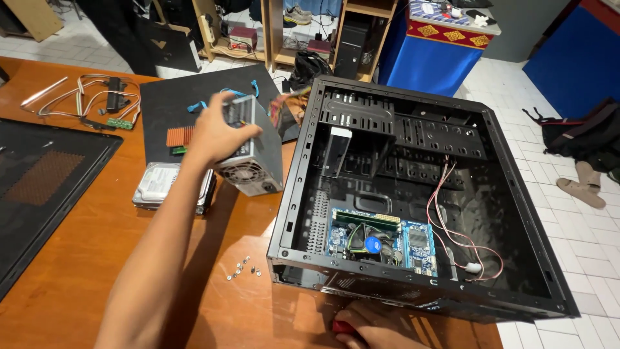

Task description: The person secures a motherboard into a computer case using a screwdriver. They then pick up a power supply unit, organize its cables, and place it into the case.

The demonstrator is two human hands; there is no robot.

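Over the wooden table [84, 258], beside the open computer case [420, 194], my left hand [216, 132] had its grip clamped around the grey power supply [252, 155], held above a hard drive [161, 187]. If that hold slipped, the box could have dropped onto the drive or scattered the loose screws [244, 266]. My right hand [374, 326] pinched something red below the case.
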